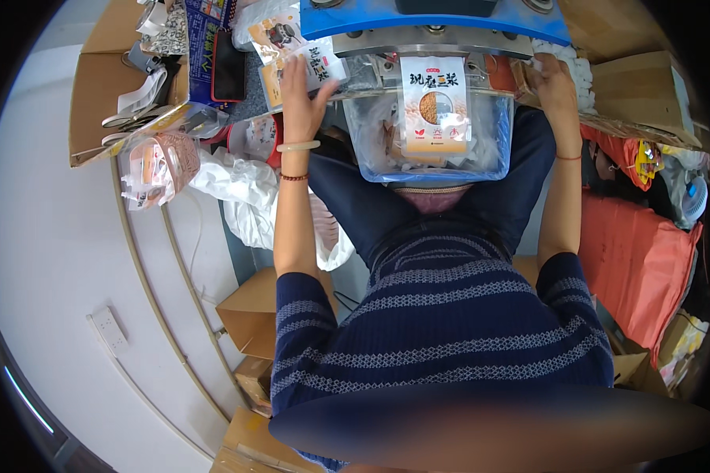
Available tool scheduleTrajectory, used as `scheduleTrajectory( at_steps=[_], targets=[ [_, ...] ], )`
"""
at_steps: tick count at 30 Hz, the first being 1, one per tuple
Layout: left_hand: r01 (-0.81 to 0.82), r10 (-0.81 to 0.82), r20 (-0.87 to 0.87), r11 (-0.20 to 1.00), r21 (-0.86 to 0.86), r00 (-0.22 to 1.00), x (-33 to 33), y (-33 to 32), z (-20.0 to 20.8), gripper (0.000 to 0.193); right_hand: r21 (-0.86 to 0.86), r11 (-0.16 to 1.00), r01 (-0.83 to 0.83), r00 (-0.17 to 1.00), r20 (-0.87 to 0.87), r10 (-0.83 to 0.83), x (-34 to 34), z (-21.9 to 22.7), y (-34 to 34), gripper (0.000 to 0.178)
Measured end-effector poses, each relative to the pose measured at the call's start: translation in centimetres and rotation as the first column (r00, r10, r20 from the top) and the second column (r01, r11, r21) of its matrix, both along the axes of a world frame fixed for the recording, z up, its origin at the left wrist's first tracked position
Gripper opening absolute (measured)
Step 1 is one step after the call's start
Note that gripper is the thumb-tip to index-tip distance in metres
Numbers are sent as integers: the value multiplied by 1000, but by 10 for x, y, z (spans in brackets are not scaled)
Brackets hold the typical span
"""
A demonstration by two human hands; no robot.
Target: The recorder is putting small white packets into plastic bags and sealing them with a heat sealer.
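Note:
My left hand (301,101) lies with fingers spread on a small pile of white and orange printed pouches (280,47), left of the machine. A matching pouch (434,110) with an oval window showing tan grains hangs upright at the front of a blue and metal machine (430,27), apart from both hands. My right hand (558,85) is on the right of the machine, fingers curled beside a small brown cardboard piece (524,83) and a heap of small white packets (577,72). What its fingertips pinch, if anything, is hidden.
A blue-rimmed bin (426,173) lined with clear plastic stands between my knees, holding pouches. A dark phone (228,67) lies on the bench at left. Bags of pouches (159,167) hang at the bench's left edge. An open cardboard box (639,91) stands at right.

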State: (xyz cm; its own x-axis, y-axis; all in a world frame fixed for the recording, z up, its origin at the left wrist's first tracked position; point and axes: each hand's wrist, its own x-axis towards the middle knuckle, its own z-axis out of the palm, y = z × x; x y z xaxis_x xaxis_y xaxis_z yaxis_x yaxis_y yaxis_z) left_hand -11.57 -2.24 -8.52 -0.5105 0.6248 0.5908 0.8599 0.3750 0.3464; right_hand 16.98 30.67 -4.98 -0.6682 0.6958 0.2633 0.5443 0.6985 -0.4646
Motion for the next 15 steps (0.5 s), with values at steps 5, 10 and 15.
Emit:
scheduleTrajectory(
  at_steps=[5, 10, 15],
  targets=[
    [-14, 32, 190, 995, -96, 981, 23, -62, -19, 36, -68, 997, 22, 978, -204, -35, 10, 29, -42, 26],
    [-115, -4, 662, 984, 136, 750, 51, -42, 12, 28, -221, 885, -410, 867, -396, 302, -3, 51, -121, 22],
    [-43, -178, 854, 973, 228, 489, 91, -16, 60, 20, -356, 747, -561, 794, -485, 365, -35, 82, -159, 20]
  ],
)
